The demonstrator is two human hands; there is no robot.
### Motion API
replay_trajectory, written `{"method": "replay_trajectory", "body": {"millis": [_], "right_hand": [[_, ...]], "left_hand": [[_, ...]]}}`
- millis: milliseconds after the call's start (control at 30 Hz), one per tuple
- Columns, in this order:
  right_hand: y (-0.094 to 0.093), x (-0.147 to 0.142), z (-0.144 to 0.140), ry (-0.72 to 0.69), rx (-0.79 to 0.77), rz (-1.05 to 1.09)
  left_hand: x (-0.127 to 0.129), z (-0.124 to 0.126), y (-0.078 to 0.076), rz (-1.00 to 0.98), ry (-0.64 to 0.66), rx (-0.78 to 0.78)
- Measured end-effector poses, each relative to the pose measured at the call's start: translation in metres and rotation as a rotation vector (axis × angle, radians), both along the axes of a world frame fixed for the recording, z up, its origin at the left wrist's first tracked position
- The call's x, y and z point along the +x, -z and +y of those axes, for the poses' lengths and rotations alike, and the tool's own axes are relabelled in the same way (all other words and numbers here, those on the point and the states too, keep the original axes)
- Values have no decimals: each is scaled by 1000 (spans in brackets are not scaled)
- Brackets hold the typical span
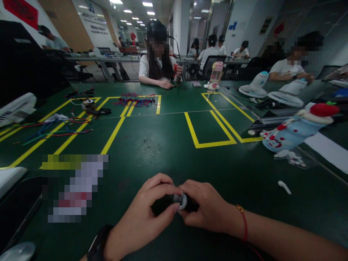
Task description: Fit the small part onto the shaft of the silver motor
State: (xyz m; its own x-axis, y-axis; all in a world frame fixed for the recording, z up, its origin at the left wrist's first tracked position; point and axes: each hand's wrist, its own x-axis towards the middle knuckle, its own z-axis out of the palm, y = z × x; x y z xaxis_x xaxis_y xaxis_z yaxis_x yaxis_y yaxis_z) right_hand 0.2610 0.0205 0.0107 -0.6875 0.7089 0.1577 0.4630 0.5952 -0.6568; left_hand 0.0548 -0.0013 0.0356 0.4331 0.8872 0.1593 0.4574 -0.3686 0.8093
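Hands meet low over the near edge of the green bench (pixel 163 145), both closed around one small dark part (pixel 182 201) with a pale round face. The left hand (pixel 146 214) curls in from the left, its thumb and forefinger pinching the part's round end; a dark watch strap (pixel 98 241) sits on that wrist. The right hand (pixel 208 210) comes in from the right, its grip clenched over the part's dark body, with a thin red cord bracelet (pixel 244 224) on the wrist. The part is held just above the bench surface, between the two hands; what it is exactly is too small to tell.

Yellow tape lines (pixel 209 134) mark out boxes on the bench further back. A bundle of coloured wires (pixel 137 99) lies in one box, and loose red and blue wires (pixel 54 132) trail off to the left. To the right, a pale blue bottle with a red cap (pixel 296 132) lies on its side, well apart from the hands, and a small white piece (pixel 284 187) rests nearer the right forearm. A pink-lidded clear bottle (pixel 216 76) stands at the far side, near a seated person in a white shirt (pixel 157 65) whose hands rest on the bench. White desk fans (pixel 255 87) stand at the right.
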Motion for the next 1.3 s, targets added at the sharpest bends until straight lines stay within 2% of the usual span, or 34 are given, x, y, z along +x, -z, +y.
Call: {"method": "replay_trajectory", "body": {"millis": [100,200,233,300,400,567,667,767,867,967,1067,1200,1300], "right_hand": [[-3,0,0,15,-22,2],[-7,2,1,8,-59,13],[-8,2,1,3,-75,19],[-9,3,1,0,-103,30],[-9,4,1,2,-123,41],[-7,3,1,2,-116,35],[-6,2,1,7,-107,28],[-6,1,1,12,-92,17],[-5,1,1,8,-77,-1],[-5,0,1,-4,-76,-1],[-3,0,1,-7,-67,5],[-2,1,1,12,-49,-3],[-3,2,1,33,-56,2]], "left_hand": [[-13,3,8,-78,-63,-70],[-35,16,21,-137,-227,-192],[-43,21,26,-189,-313,-241],[-55,32,34,-447,-499,-331],[-65,42,41,-580,-552,-339],[-62,42,40,-540,-541,-340],[-50,32,31,-386,-464,-294],[-30,16,20,-114,-174,-101],[-11,2,14,-55,-43,8],[-1,-2,10,-46,-27,115],[-1,-1,7,-68,-62,167],[-15,3,9,-23,-96,145],[-29,8,16,121,-22,86]]}}
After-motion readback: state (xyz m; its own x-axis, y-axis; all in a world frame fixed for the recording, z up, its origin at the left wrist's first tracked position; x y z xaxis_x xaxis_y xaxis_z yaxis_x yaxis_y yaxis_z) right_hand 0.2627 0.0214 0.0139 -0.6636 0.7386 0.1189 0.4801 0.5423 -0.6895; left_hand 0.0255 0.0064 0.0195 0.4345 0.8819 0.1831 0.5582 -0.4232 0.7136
